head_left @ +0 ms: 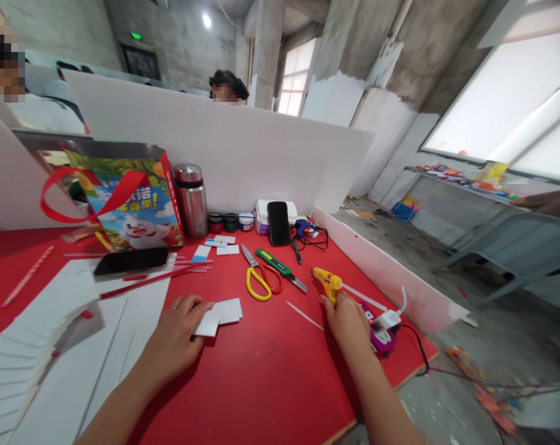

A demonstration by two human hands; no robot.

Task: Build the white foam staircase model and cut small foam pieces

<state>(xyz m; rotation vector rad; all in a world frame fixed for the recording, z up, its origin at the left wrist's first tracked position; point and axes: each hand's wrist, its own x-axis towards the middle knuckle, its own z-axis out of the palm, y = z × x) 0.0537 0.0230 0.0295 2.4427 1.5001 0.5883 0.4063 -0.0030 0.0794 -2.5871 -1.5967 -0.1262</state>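
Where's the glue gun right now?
In the head view the yellow glue gun lies on the red table, right of centre, under the fingertips of the right hand. The green utility knife and the scissors lie just to its left.

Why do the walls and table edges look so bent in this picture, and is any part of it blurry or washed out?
Head view: a wide lens bows straight lines, so the white partition and red table curve outward. The window at right is overexposed to flat white. The centre is sharp, around the left hand, right hand and glue gun; the corners smear, especially the bottom right.
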